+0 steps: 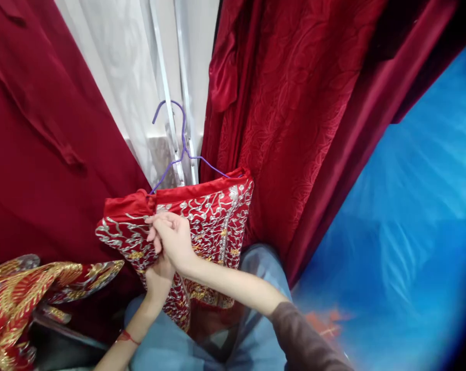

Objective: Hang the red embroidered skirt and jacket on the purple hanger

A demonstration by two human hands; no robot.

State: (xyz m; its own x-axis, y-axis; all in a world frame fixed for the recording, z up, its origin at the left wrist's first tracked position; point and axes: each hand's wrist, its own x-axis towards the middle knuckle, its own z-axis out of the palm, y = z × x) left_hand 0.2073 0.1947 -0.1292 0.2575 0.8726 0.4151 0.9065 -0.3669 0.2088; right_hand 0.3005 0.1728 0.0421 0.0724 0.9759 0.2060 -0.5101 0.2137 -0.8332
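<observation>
The red embroidered garment (202,216) hangs on a purple hanger (182,149) between dark red curtains (302,118) — the right hand (173,239), fingers curled, pinches its front edge, while the left hand (159,278) grips the cloth from below, wrist bent upward.
</observation>
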